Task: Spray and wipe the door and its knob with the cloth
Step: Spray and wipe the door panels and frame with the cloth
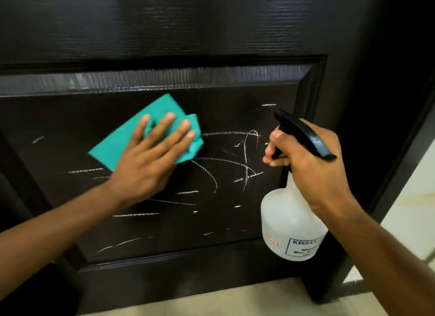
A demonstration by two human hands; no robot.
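Dark brown panelled door filled the view; pale tiled floor ran along the bottom and right edge. The recessed lower panel carried white chalk scribbles, densest right of centre.

Left forearm entered from lower left, angled up toward the panel. Left hand lay flat, palm to the door, fingers straight and slightly spread, pressing a teal cloth against the panel. Cloth was folded, roughly rectangular, long axis running from lower left to upper right; its right edge sat just beside the scribbles.

Right forearm entered from lower right. Right hand was clenched round the neck of a spray bottle, fingers curled on the trigger. Bottle hung near upright, translucent white body low, black spray head on top, nozzle pointing up-left toward the door, near the scribbles. Knob not in view.
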